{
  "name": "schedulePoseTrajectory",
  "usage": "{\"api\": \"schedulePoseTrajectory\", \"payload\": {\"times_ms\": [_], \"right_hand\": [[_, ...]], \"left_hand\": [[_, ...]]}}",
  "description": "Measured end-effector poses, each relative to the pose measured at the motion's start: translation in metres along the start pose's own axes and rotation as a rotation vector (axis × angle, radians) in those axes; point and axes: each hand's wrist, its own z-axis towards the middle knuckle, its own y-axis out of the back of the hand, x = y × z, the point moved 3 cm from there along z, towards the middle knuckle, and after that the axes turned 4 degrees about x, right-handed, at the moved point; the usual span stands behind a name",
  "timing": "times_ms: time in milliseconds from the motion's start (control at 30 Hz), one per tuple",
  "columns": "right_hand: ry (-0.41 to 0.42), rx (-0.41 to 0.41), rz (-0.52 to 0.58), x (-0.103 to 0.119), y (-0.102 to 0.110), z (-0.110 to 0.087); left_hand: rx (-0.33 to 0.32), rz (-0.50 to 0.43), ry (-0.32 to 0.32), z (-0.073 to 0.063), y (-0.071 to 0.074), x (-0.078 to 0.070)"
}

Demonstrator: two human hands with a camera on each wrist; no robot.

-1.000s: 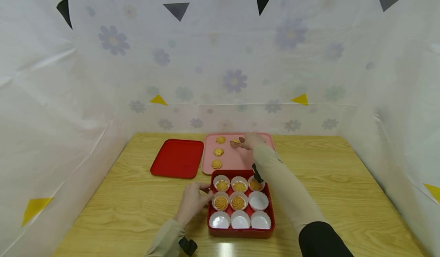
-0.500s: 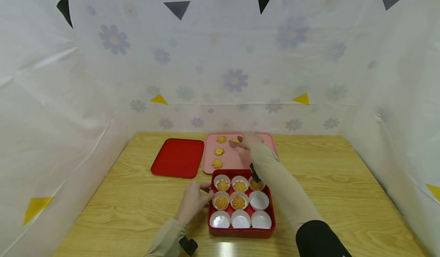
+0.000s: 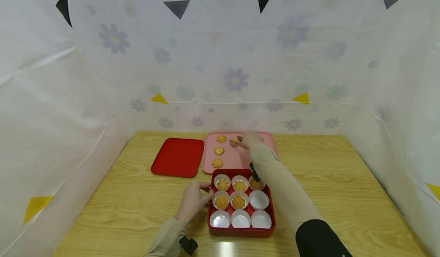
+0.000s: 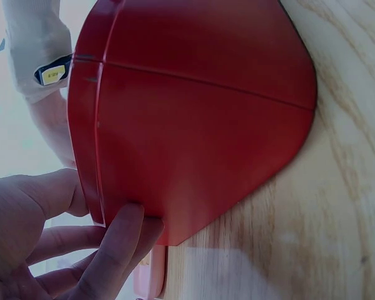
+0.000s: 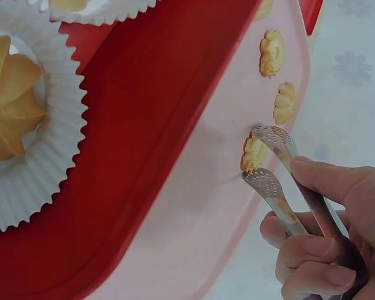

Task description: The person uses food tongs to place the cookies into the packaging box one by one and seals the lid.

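My right hand [image 5: 325,231] holds metal tongs [image 5: 278,203] with perforated tips, over the pink tray [image 3: 228,165]. In the right wrist view, the tips stand on either side of a golden cookie [image 5: 254,154] lying on the tray. Whether both touch it is hard to tell. In the head view, my left hand [image 3: 194,200] is at the left wall of a red box [image 3: 240,232]. The left wrist view has its thumb over the rim and fingers [image 4: 122,240] against the outer wall. White paper cups fill the box; the back row and two middle-row cups contain cookies.
Three more cookies, one a piped swirl [image 3: 217,163], lie in a column on the pink tray's left side. A flat red tray [image 3: 178,157] sits left of it. Everything stands on a wooden table [image 3: 326,180], with white patterned sheeting [image 3: 220,58] behind and at both sides.
My right hand has shifted slightly left with the tongs at the cookie, then stays nearly still. The left hand keeps its place on the box.
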Motion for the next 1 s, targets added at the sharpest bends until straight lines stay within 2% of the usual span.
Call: {"api": "schedulePoseTrajectory", "payload": {"times_ms": [267,600,833,1000], "right_hand": [[0.025,-0.026,0.021,-0.001,-0.002,0.005],[-0.019,0.011,-0.034,-0.001,-0.004,0.011],[-0.056,0.003,-0.061,-0.007,0.0,0.009],[-0.024,0.005,-0.054,-0.011,0.005,0.003]], "left_hand": [[-0.007,0.004,-0.003,-0.001,0.001,0.0],[0.009,-0.004,0.016,-0.002,0.0,0.001],[0.01,-0.013,0.011,-0.001,-0.001,0.001],[0.016,-0.019,0.011,-0.001,-0.002,0.001]]}}
